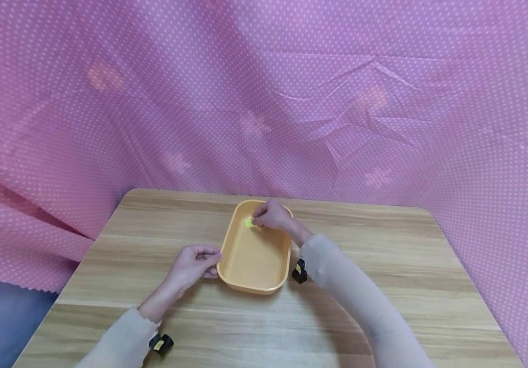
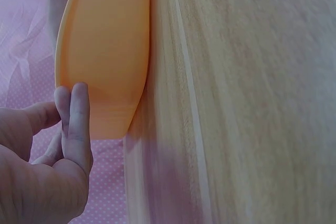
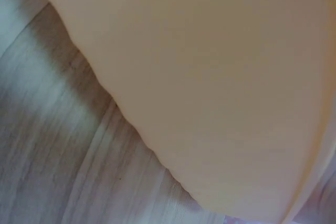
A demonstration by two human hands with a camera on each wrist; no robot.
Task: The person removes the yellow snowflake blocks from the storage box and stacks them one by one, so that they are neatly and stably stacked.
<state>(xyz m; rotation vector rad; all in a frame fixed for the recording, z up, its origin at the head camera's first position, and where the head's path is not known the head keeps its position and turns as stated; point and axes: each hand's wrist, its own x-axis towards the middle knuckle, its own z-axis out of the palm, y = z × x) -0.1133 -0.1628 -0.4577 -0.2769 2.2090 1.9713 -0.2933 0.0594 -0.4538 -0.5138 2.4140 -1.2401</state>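
A deep orange-yellow plastic tray with rounded corners lies on the wooden table. My left hand pinches its left rim near the front; in the left wrist view, fingers lie against the tray's outer wall and the thumb meets the rim. Over the far end, my right hand reaches inside, its fingertips pinching a small bright yellow-green piece near the far left inner wall. The fingers partly cover that piece, so its kind does not show. The right wrist view is filled mostly by the tray's outer wall.
The light wood-grain table extends around the tray. A pink dotted cloth hangs behind and at both sides. Black wrist cameras sit on the left wrist and the right wrist, the latter close beside the tray's right wall.
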